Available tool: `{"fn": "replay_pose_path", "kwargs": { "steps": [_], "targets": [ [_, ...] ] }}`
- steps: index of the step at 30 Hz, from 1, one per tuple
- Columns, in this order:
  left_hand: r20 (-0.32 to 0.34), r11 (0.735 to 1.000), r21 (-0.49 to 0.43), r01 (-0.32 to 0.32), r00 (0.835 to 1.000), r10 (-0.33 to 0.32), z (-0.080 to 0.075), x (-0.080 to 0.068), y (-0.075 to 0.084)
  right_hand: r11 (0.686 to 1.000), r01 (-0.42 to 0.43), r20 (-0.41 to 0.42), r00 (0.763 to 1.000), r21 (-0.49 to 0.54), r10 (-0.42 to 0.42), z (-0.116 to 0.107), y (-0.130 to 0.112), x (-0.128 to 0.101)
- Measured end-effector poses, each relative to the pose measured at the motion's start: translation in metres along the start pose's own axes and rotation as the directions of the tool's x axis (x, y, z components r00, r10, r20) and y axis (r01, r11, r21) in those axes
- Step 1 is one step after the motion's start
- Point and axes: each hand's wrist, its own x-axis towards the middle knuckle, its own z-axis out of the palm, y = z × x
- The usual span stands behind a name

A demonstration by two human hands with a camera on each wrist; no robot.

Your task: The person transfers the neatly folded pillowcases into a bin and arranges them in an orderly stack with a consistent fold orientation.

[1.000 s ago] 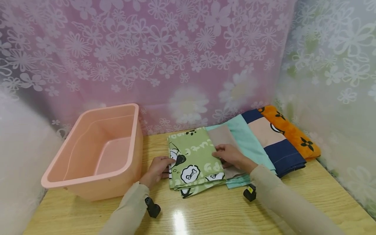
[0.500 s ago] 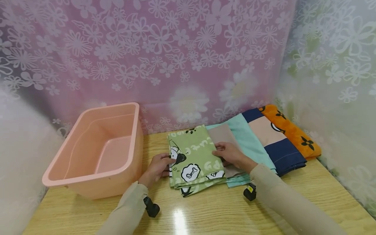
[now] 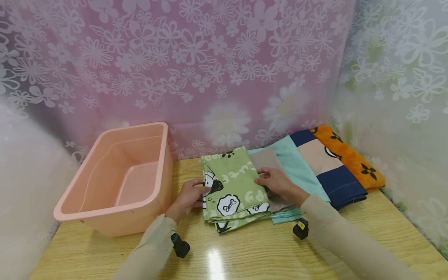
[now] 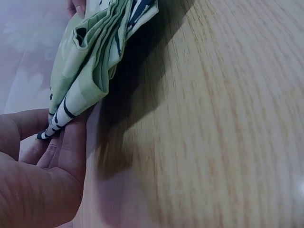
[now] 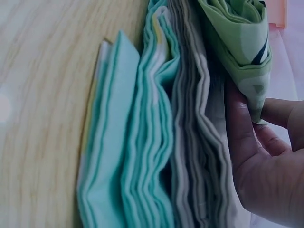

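A folded green cloth [image 3: 232,186] with cartoon dogs lies on the wooden table, overlapping a row of other folded cloths. My left hand [image 3: 190,194] pinches its left edge, thumb on top and fingers under; the left wrist view shows the green cloth [image 4: 90,57] lifted slightly off the wood. My right hand [image 3: 274,182] pinches the right edge, with the green cloth [image 5: 242,42] between thumb and fingers, above a grey cloth [image 5: 199,156] and a teal cloth [image 5: 137,156].
A pink plastic tub [image 3: 119,181] stands to the left of the cloths. To the right lie a grey cloth [image 3: 266,159], a teal cloth [image 3: 295,165], a navy-and-beige cloth [image 3: 329,169] and an orange cloth [image 3: 350,159]. Flowered curtains close the back and sides.
Both hands have closed on the green cloth's edges and raised it a little; its front edge has shifted slightly.
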Motion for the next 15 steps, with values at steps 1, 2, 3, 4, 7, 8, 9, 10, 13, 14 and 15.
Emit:
{"fn": "replay_pose_path", "kwargs": {
  "steps": [1,2,3,4,7,8,9,10,13,14,15],
  "targets": [
    [0.0,1.0,0.002,-0.001,1.0,0.001,0.0,0.0,0.0,1.0,0.006,-0.004,1.0,-0.018,-0.006,0.0,-0.001,0.0],
    [0.001,1.0,0.002,-0.002,1.0,0.002,0.0,0.0,0.001,0.999,0.013,-0.004,1.0,-0.037,-0.013,-0.001,-0.003,-0.001],
    [0.001,1.0,0.005,-0.007,1.0,0.007,0.0,0.0,0.001,0.998,0.016,-0.008,1.0,-0.054,-0.017,-0.001,-0.005,-0.001],
    [0.0,1.0,0.004,-0.01,1.0,0.01,0.0,-0.001,0.002,0.997,0.025,-0.006,1.0,-0.075,-0.026,-0.001,-0.007,-0.002],
    [-0.009,1.0,0.006,-0.021,1.0,0.021,0.0,-0.002,0.005,0.995,0.041,0.0,0.999,-0.094,-0.041,-0.002,-0.014,-0.005],
    [-0.014,1.0,0.014,-0.025,1.0,0.025,0.001,-0.003,0.007,0.994,0.047,0.006,0.999,-0.097,-0.047,-0.003,-0.015,-0.006],
    [-0.02,0.999,0.021,-0.027,0.999,0.027,0.001,-0.005,0.009,0.994,0.051,0.006,0.999,-0.099,-0.05,-0.003,-0.017,-0.007],
    [-0.026,0.999,0.029,-0.028,0.999,0.029,0.002,-0.007,0.011,0.993,0.056,0.01,0.998,-0.1,-0.055,-0.004,-0.019,-0.008],
    [-0.038,0.998,0.059,-0.032,0.999,0.034,0.004,-0.012,0.016,0.993,0.055,0.01,0.998,-0.103,-0.054,-0.005,-0.024,-0.012],
    [-0.039,0.997,0.064,-0.035,0.999,0.037,0.005,-0.013,0.018,0.993,0.053,0.012,0.999,-0.104,-0.052,-0.005,-0.025,-0.013],
    [-0.037,0.997,0.067,-0.038,0.998,0.04,0.006,-0.015,0.019,0.993,0.049,0.011,0.999,-0.106,-0.048,-0.006,-0.027,-0.014]
  ]
}}
